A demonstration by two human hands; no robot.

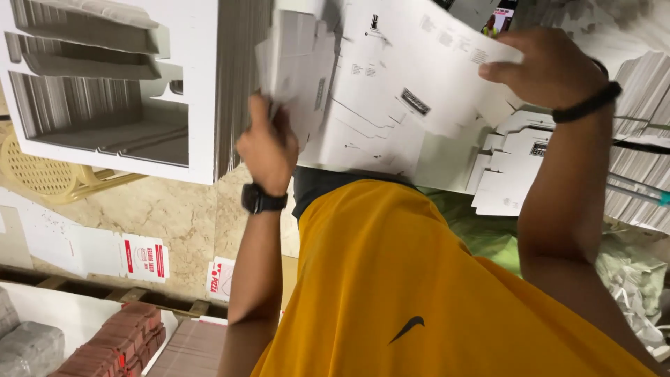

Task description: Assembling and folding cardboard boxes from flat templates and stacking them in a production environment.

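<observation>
Two hands [269,143] [551,66] — one cardboard sheet [412,98].

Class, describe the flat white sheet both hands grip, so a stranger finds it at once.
Start at the yellow shirt. Just beyond it, the left hand and right hand hold a flat white die-cut carton blank. Unlike the stacked sheets nearby, it is lifted singly.

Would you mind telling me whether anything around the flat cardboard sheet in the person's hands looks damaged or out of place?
The flat white box sheet held by the left hand and right hand looks intact. What stands out is on the floor: loose printed cardboard pieces lie scattered there, apart from the neat stacks.
</observation>
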